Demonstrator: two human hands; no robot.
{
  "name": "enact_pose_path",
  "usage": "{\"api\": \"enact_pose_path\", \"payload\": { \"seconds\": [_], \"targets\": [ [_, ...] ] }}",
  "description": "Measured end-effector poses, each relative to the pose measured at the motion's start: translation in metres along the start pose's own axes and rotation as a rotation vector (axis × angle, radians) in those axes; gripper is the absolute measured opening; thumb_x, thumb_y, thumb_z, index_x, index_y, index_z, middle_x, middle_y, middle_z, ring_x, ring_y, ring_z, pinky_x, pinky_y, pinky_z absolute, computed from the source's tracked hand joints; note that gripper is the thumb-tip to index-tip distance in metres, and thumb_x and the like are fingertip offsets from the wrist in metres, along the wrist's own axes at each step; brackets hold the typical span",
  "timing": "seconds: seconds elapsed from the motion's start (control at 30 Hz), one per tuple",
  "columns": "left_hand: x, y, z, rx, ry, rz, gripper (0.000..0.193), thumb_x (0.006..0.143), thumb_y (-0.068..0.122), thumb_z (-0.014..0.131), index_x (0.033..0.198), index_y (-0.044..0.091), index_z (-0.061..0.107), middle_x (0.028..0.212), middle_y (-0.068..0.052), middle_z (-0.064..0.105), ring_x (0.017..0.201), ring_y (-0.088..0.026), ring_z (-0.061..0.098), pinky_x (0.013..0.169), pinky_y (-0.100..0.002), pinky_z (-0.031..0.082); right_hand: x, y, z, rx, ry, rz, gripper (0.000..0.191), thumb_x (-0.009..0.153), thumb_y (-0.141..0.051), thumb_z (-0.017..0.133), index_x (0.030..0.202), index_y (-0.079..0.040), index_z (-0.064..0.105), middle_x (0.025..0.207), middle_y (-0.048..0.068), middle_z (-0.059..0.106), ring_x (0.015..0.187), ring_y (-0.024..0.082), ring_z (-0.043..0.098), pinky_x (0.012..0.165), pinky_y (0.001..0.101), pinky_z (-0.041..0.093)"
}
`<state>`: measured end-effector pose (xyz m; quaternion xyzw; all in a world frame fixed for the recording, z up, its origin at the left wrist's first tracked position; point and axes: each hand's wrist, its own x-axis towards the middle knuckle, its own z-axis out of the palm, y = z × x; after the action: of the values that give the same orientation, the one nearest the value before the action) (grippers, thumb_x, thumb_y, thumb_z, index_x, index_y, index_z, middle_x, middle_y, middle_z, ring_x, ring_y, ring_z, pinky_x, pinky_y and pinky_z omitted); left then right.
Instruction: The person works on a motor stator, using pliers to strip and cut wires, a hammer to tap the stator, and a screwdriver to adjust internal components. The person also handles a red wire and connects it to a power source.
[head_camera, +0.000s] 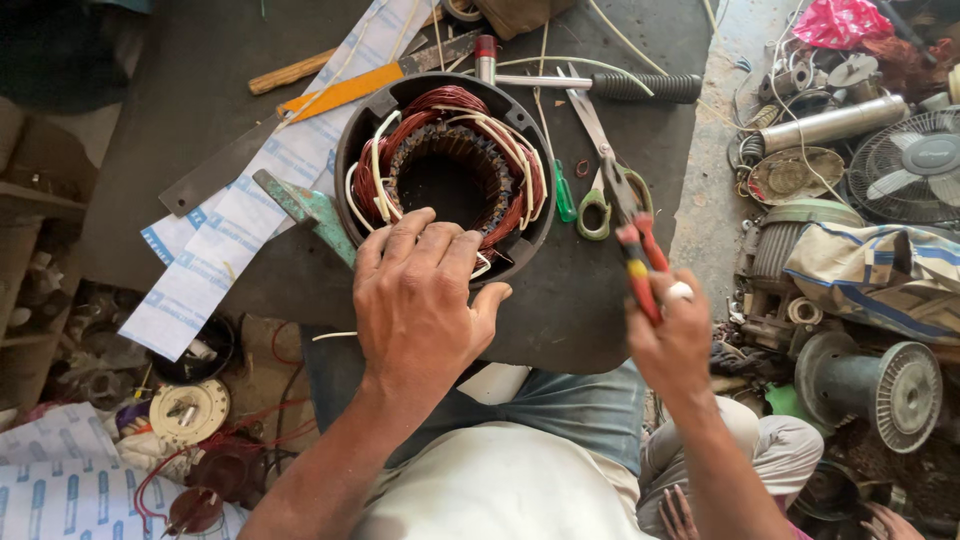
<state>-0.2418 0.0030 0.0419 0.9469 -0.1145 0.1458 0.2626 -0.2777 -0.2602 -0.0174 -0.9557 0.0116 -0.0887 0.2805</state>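
While left hand (420, 300) lies spread on black housing (350, 130) — copper windings (440, 105) inside | right hand (672, 340) clamped on red-handled pliers (635, 235)

Both forearms are bare, the left hand (420, 300) and right hand (672, 340) wear no gloves, and near below show blue jeans and a pale shirt.

Soft, even daylight falls over my work, brighter toward the right where the floor (715, 200) looks washed out. Shadows under my left hand (420, 300) stay faint. The top-left corner goes dark; edges bow slightly, focus holds sharp.
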Motion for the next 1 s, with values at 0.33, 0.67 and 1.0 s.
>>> {"api": "enact_pose_path", "payload": {
  "seconds": [0.33, 0.67, 1.0],
  "targets": [
    [-0.002, -0.002, -0.001, -0.087, 0.065, 0.010, 0.038, 0.076, 0.025, 0.085, 0.108, 0.006, 0.075, 0.109, -0.008, 0.074, 0.119, -0.031, 0.064, 0.107, -0.049, 0.042, 0.020, -0.082, 0.035, 0.543, -0.016, -0.186, 0.030, 0.089, 0.000, 0.078, 0.117, -0.008, 0.073, 0.104, 0.007, 0.066, 0.096, 0.018, 0.067, 0.086, 0.0287, 0.053],
    [-0.001, -0.005, 0.001, -0.069, 0.076, 0.027, 0.029, 0.080, 0.020, 0.079, 0.105, 0.006, 0.077, 0.106, -0.008, 0.075, 0.116, -0.031, 0.064, 0.106, -0.049, 0.042, 0.037, -0.075, 0.044, 0.542, -0.005, -0.289, 0.021, 0.093, 0.001, 0.077, 0.111, -0.010, 0.076, 0.097, 0.003, 0.056, 0.089, 0.014, 0.058, 0.078, 0.0270, 0.049],
    [-0.002, -0.005, 0.002, -0.049, 0.067, 0.032, 0.028, 0.082, 0.019, 0.079, 0.106, 0.005, 0.077, 0.107, -0.008, 0.075, 0.117, -0.030, 0.064, 0.106, -0.048, 0.041, 0.078, -0.061, 0.035, 0.846, -0.365, -0.292, 0.017, 0.096, 0.000, 0.074, 0.111, -0.008, 0.076, 0.100, 0.002, 0.066, 0.093, 0.012, 0.062, 0.082, 0.0268, 0.053]
  ]
}}
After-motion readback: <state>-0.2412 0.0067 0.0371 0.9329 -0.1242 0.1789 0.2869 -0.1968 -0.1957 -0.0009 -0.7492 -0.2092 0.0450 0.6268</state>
